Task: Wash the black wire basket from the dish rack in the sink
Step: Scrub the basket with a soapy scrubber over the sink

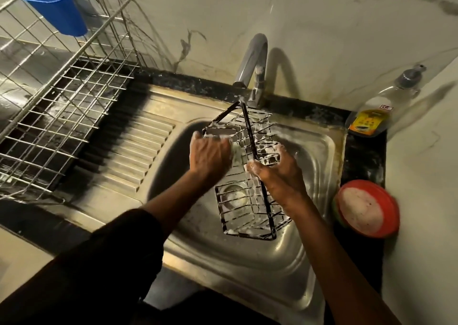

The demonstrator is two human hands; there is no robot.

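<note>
The black wire basket (250,208), streaked with white foam, hangs tilted over the steel sink (319,156), its upper corner close under the tap (252,62). My right hand (275,173), soapy, grips the basket's long black edge wire near the middle. My left hand (210,151) presses a pale foamy scrub pad (236,152) against the basket's upper left side; most of the pad is hidden by my fingers. No water stream shows from the tap.
A steel wire dish rack (62,96) with a blue plastic cup (59,11) hooked on it stands left on the drainboard (138,148). A clear soap dispenser bottle (381,106) and a red tub of white dish soap (366,208) sit at the right.
</note>
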